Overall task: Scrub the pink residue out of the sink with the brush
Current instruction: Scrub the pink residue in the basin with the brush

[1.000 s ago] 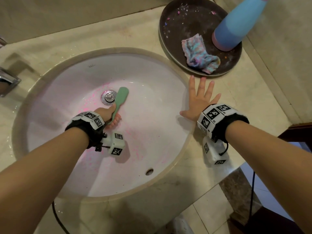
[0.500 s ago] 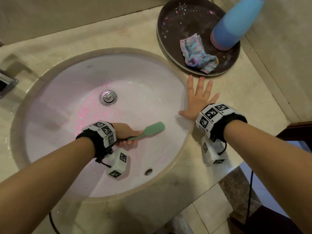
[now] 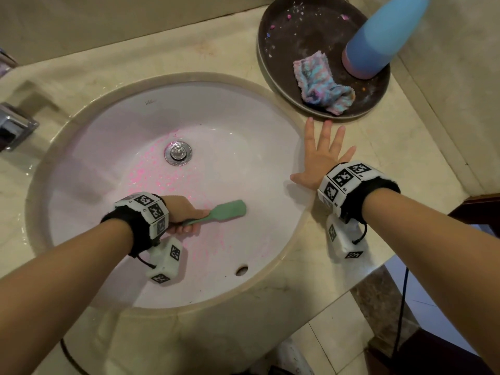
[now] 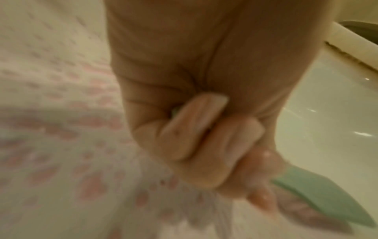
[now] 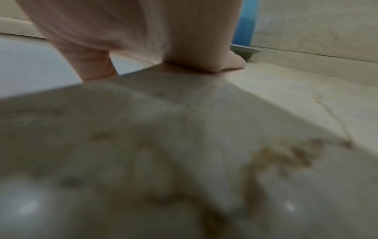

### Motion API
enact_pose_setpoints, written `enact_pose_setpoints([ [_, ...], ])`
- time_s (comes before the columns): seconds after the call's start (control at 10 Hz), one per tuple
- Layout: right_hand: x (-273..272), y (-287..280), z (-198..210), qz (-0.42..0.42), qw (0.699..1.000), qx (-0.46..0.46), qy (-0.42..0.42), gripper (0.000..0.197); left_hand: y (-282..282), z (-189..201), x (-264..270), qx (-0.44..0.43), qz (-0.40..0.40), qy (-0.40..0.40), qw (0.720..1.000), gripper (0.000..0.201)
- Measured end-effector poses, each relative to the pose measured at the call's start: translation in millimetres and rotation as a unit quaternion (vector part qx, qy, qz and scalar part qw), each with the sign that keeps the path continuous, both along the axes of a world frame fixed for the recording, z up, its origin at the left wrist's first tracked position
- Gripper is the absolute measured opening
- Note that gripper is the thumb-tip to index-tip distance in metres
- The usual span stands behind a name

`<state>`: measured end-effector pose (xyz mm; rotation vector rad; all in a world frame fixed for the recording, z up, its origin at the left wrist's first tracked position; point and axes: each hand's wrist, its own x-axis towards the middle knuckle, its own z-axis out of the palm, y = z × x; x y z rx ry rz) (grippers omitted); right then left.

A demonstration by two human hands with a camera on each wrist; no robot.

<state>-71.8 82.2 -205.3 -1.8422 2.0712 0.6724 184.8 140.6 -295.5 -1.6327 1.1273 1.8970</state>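
The white oval sink (image 3: 243,117) carries pink residue (image 3: 151,180) speckled from the drain (image 3: 178,153) toward the near wall. My left hand (image 3: 184,212) grips the handle of a mint-green brush (image 3: 227,209), whose head lies on the basin right of the hand. In the left wrist view my curled fingers (image 4: 204,142) wrap the green brush (image 4: 327,198), its bristles down on the speckled basin. My right hand (image 3: 322,155) lies flat with spread fingers on the marble counter (image 3: 405,158) at the sink's right rim, holding nothing. The right wrist view shows that hand (image 5: 204,48) resting on the counter (image 5: 286,97).
A dark round tray (image 3: 286,50) at the back right holds a crumpled multicoloured cloth (image 3: 322,82) and a tall blue bottle (image 3: 384,36). A chrome tap (image 3: 13,125) sits at the left edge. The overflow hole (image 3: 241,270) is in the near wall. The counter's front edge drops to a tiled floor.
My left hand has swept the brush from beside the drain back toward the near right of the basin, now pointing right. The right hand has stayed flat on the counter.
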Motion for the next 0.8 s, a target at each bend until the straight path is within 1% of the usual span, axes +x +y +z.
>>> enact_pose_setpoints([
  [0.1,0.3,0.2,0.2,-0.001,1.0,-0.002,-0.001,0.116,8.1,-1.3,-17.0,0.023,0.018,0.05,0.998,0.057],
  [0.2,0.4,0.2,0.4,-0.002,1.0,0.0,0.0,0.116,16.9,1.5,-27.0,0.081,-0.009,0.099,0.992,0.057],
  [0.3,0.7,0.5,0.9,-0.002,1.0,-0.002,0.003,0.115,15.2,9.8,-17.4,0.091,-0.05,0.079,0.991,0.053],
  [0.4,0.8,1.1,2.0,-0.004,1.0,-0.003,0.002,0.114,8.5,17.7,7.3,0.082,-0.114,0.03,0.99,0.049],
  [0.5,0.9,1.2,1.9,-0.004,1.0,-0.005,0.004,0.115,4.4,19.7,30.0,0.04,-0.11,-0.041,0.992,0.048],
  [0.6,1.2,1.1,1.7,-0.003,1.0,-0.008,0.006,0.115,8.6,23.0,31.6,-0.021,-0.089,-0.087,0.992,0.05],
  [0.7,1.7,1.7,2.0,-0.005,1.0,-0.008,0.003,0.115,18.8,24.1,13.6,-0.076,-0.037,-0.089,0.992,0.055],
  [0.8,1.5,1.5,3.1,-0.006,1.0,0.002,0.003,0.116,24.3,29.1,-0.2,-0.093,0.013,-0.083,0.992,0.056],
])
